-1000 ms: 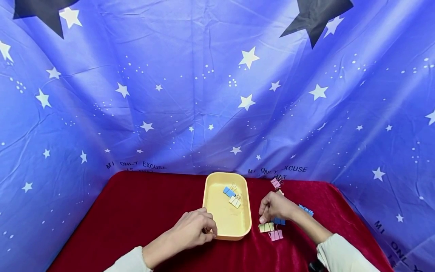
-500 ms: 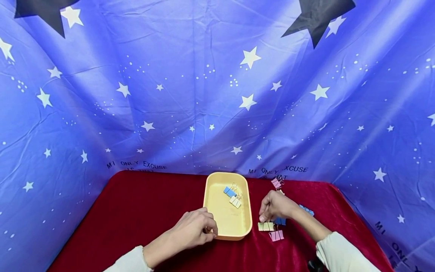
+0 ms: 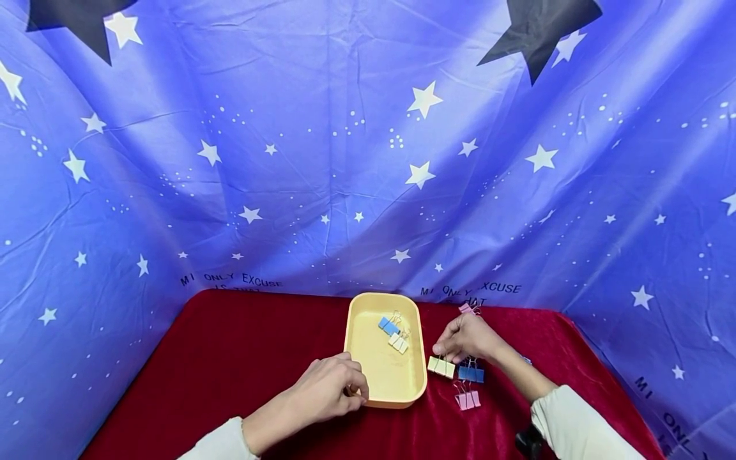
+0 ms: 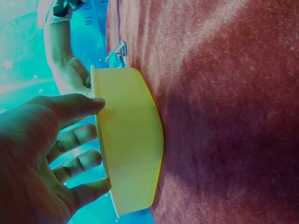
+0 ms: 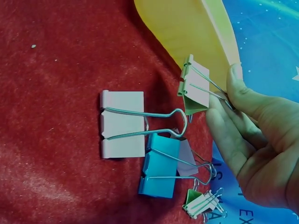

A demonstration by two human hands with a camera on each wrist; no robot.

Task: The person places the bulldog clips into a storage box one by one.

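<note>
Your right hand (image 3: 468, 338) pinches a pale-yellow metal binder clip (image 3: 441, 367) between its fingers, lower right of the head view. Your left hand (image 3: 329, 387) grips a yellow rectangular tray (image 3: 376, 367) by the rim, lower centre.

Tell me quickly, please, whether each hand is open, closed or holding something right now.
Left hand: closed, holding the yellow tray at its edge.
Right hand: closed, pinching a pale yellow binder clip.
</note>
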